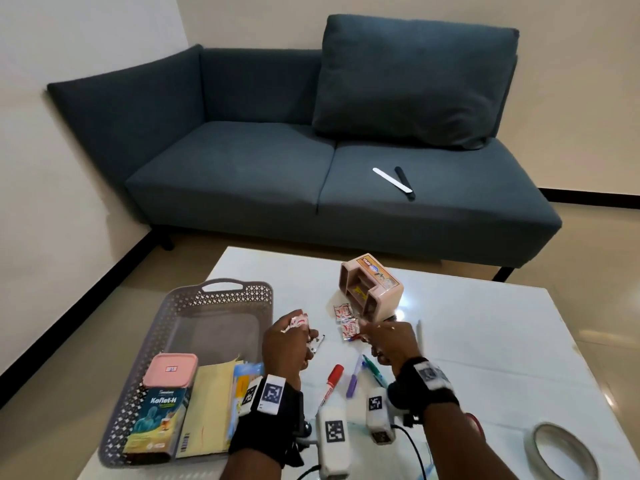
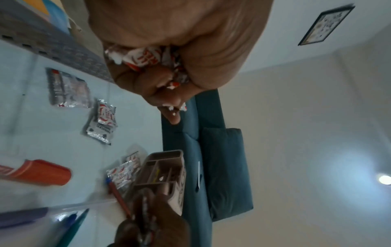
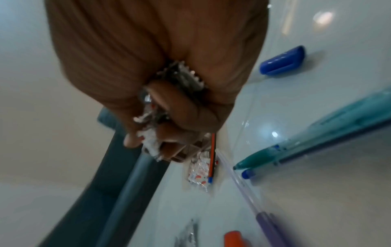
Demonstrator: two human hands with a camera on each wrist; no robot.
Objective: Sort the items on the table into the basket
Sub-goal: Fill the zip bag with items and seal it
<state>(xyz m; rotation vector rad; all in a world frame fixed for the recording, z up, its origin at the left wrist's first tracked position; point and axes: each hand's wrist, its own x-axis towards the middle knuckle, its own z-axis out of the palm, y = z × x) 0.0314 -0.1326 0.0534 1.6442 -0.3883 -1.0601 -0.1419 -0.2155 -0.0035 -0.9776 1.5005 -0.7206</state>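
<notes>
1. Left hand (image 1: pixel 285 344) clutches a bunch of sachets (image 2: pixel 146 57), just beside the basket (image 1: pixel 180 306) at the table's left edge.
2. Right hand (image 1: pixel 389 341) is fisted round more sachets (image 3: pixel 182 78).
3. Red marker (image 1: pixel 330 381) lies near the front edge, cap pointing away.

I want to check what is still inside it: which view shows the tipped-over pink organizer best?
The left wrist view: the organizer turns its open compartments to the camera, with a few small things inside. The head view shows it on its side on the table, interior shadowed. In the right wrist view the right hand mostly hides it.
</notes>
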